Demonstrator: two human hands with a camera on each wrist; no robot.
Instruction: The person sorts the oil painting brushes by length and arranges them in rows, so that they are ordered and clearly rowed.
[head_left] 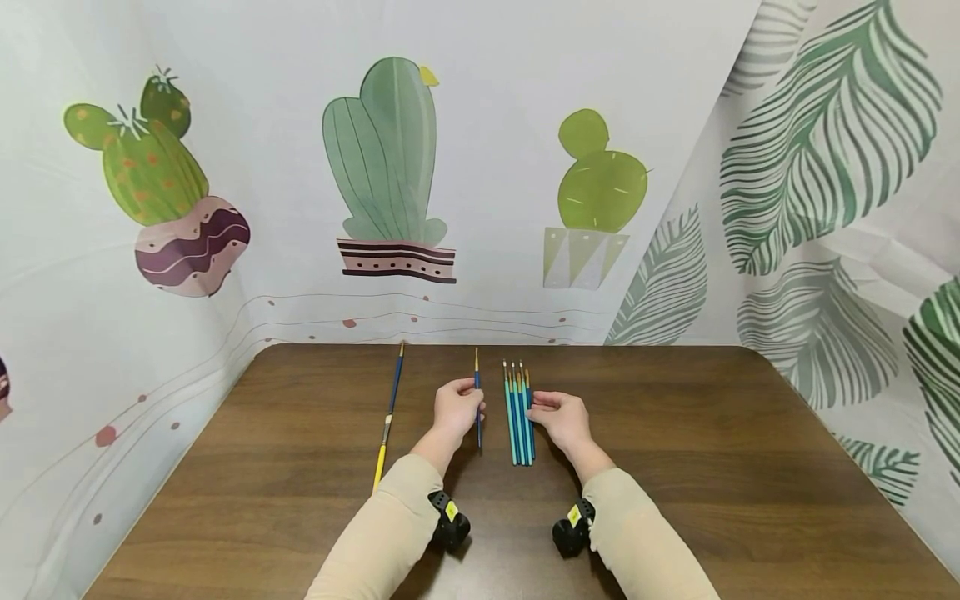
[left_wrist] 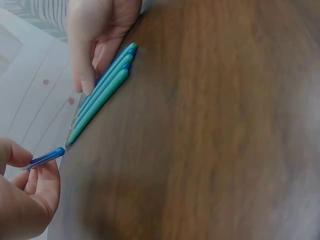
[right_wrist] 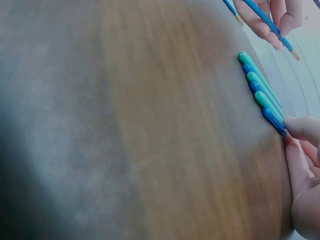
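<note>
My left hand (head_left: 456,408) pinches a slim blue paintbrush (head_left: 477,379) between thumb and fingers, its bristles pointing away from me. To its right, several green and blue paintbrushes (head_left: 514,421) lie side by side in a tight row, bristles toward the back. My right hand (head_left: 562,419) is at the right side of that row. In the right wrist view its thumb and finger pinch the outermost blue paintbrush (right_wrist: 273,120). The left wrist view shows the rounded handle ends of the row (left_wrist: 102,100) beside the right hand.
On the left of the brown wooden table (head_left: 300,450) lie a blue paintbrush (head_left: 396,382) and a yellow-handled paintbrush (head_left: 380,465), nearly end to end. A cloth with printed cacti (head_left: 393,158) hangs behind the table's back edge. Each wrist wears a small black camera (head_left: 452,527).
</note>
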